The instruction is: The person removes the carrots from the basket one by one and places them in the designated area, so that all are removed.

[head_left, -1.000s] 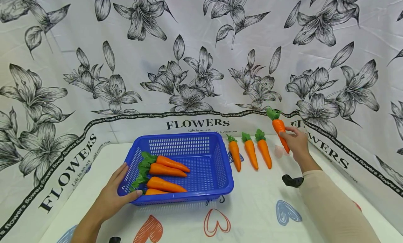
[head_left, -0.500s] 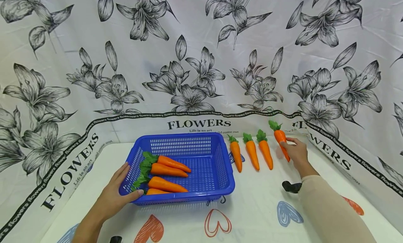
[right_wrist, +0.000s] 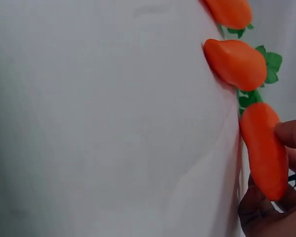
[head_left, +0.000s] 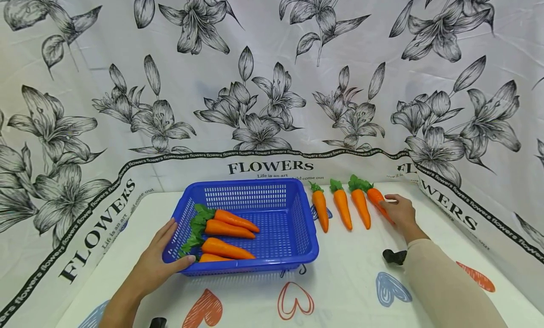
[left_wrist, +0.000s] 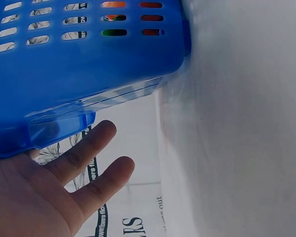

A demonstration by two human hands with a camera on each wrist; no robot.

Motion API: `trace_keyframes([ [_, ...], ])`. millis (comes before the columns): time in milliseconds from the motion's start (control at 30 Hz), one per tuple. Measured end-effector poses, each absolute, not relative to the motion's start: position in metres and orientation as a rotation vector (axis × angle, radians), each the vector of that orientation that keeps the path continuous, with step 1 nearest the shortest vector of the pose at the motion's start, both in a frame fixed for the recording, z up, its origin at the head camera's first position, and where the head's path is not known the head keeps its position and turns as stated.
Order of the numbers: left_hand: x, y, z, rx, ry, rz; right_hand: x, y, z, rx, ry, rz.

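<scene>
My left hand (head_left: 154, 262) rests against the left end of a blue plastic basket (head_left: 259, 263), thumb on the front rim near the corner. In the left wrist view its fingers (left_wrist: 106, 185) extend straight beside the basket's wall. Several orange carrots (head_left: 229, 229) with green leafy tops lie inside, tops to the left. On the right, my right hand (head_left: 401, 213) pinches another carrot (head_left: 376, 197) between thumb and fingers, low over the table. Its leafy top meets that of the rightmost carrot (head_left: 361, 209) in the row. The right wrist view shows the held carrot (right_wrist: 264, 148) tip toward the palm.
Two more carrots, one in the middle (head_left: 342, 209) and one beside the basket (head_left: 320, 210), complete the row. A white cloth (head_left: 340, 280) printed with hearts covers the table. Behind and at the sides hangs a flower-printed curtain (head_left: 272, 49).
My right hand has lowered the carrot from above the table to beside the row, tilting it leftward. My left hand stays at the basket, and the camera view has shifted slightly.
</scene>
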State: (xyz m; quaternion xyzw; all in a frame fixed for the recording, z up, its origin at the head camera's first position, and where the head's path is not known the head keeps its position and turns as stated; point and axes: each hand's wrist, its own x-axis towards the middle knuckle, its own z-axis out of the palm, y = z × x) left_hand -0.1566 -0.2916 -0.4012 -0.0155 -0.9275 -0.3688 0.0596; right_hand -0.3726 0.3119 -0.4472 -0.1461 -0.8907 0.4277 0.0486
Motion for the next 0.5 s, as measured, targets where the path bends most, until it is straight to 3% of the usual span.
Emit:
trace_keyframes([
  [500,-0.1575,-0.2914,-0.4009,-0.056,-2.803,-1.105,-0.3703,0.3074,-0.4538,-0.530,-2.644,1.194],
])
